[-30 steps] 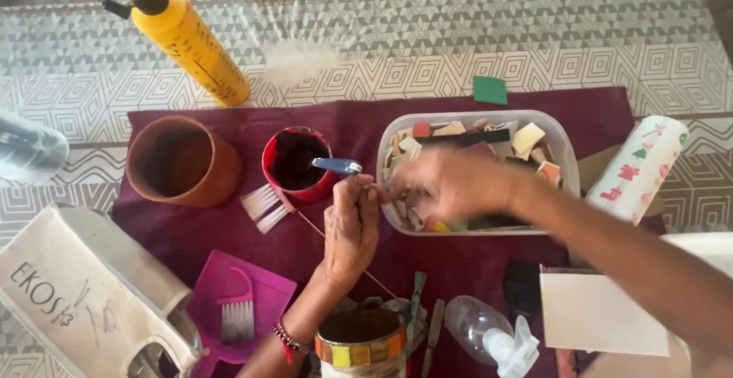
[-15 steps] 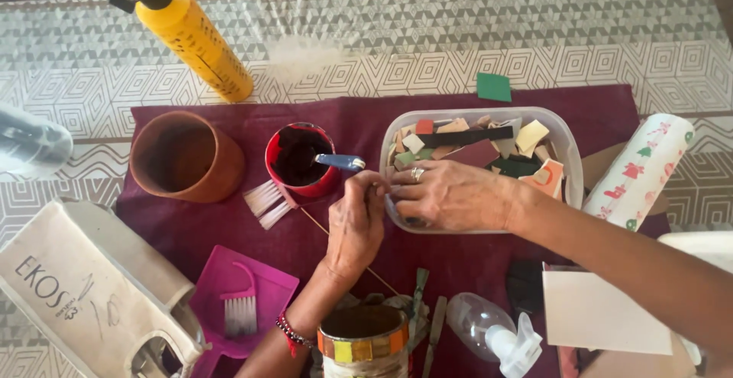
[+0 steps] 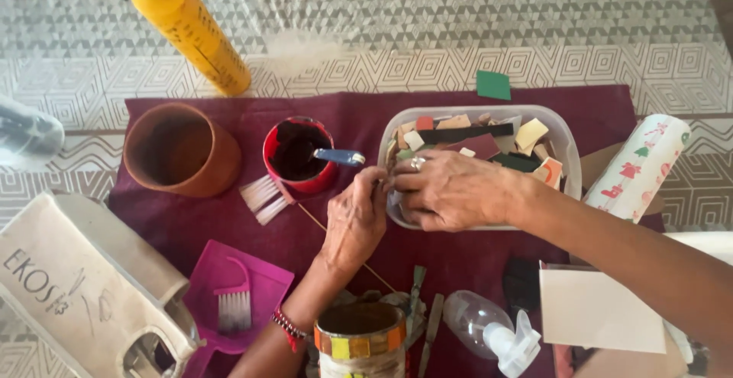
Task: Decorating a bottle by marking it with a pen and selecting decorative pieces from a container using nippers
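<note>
We're looking down at a craft setup on a maroon cloth (image 3: 229, 229) spread over a patterned table (image 3: 458, 50). Our left hand (image 3: 355, 221) and right hand (image 3: 450, 191) are meeting at the left rim of a clear plastic tub (image 3: 569, 149) full of coloured mosaic tile pieces (image 3: 531, 134). The left hand's fingers are bunched together, pinching something small against the right hand's fingertips, but we can't really tell what it is since it's hidden between them. A thin wooden stick (image 3: 313, 218) is running out from under the left hand. The right hand is lying over the tub's near-left corner with fingers curled together and a ring showing.

Just left of the hands, a red cup (image 3: 286, 183) of dark stuff is sitting with a blue-handled tool (image 3: 340, 156) resting across it, and a small white brush (image 3: 259, 198) is lying beside it. Further left is a terracotta pot (image 3: 179, 149). A yellow bottle (image 3: 187, 30) is lying tilted at the top. Near us, a pot with coloured tiles around its rim (image 3: 360, 340) is standing next to a clear spray bottle (image 3: 492, 332) and a pink dustpan with brush (image 3: 233, 294).
</note>
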